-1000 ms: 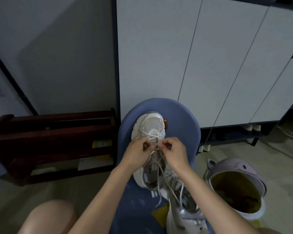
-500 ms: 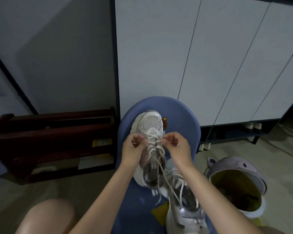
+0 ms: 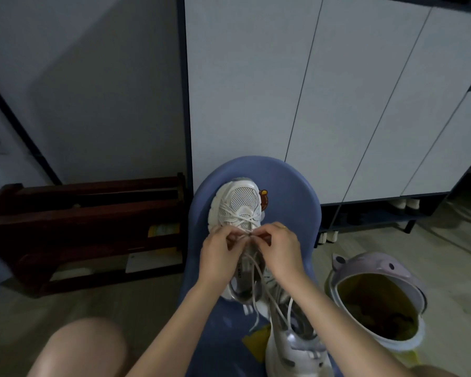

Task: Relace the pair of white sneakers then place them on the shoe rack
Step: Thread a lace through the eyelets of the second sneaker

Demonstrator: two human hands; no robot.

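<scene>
While the first white sneaker [image 3: 238, 210] lies toe-away on the blue chair [image 3: 291, 186], both hands meet over its tongue — the left hand [image 3: 219, 254] and the right hand [image 3: 279, 250] each pinch the white lace [image 3: 259, 278] with curled fingers, fingertips nearly touching. Loose lace ends trail toward the second sneaker [image 3: 294, 349], nearer the person. The dark wooden shoe rack [image 3: 79, 229] stands left of the chair — a lilac bin [image 3: 375, 270] sits to the right.
</scene>
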